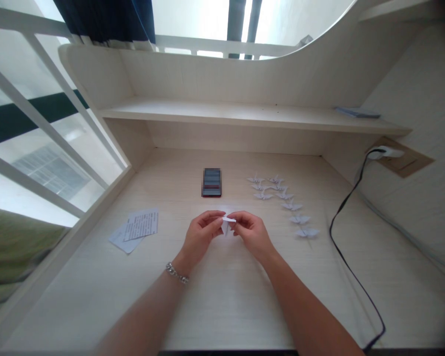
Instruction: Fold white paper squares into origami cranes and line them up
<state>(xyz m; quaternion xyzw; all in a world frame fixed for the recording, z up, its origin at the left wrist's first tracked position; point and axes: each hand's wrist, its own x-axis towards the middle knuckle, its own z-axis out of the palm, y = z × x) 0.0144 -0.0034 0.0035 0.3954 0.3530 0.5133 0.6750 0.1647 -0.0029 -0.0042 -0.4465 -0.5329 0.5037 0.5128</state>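
Note:
Between my two hands is a small folded piece of white paper (226, 227), held above the middle of the desk. My left hand (203, 231) pinches its left side between thumb and fingers, and a chain bracelet circles that wrist. The right side is gripped by my right hand (251, 232), fingers curled together. Fingertips cover parts of the paper, so its full shape is hidden. To the right of my hands, several white folded paper cranes (284, 196) stand in loose rows on the desk.
A phone (211, 182) lies beyond my hands. Printed paper sheets (141, 225) overlap on the left of the desk (222, 306). A black cable (341, 247) runs down the right side from a wall socket (402, 155). A shelf (222, 111) spans the back.

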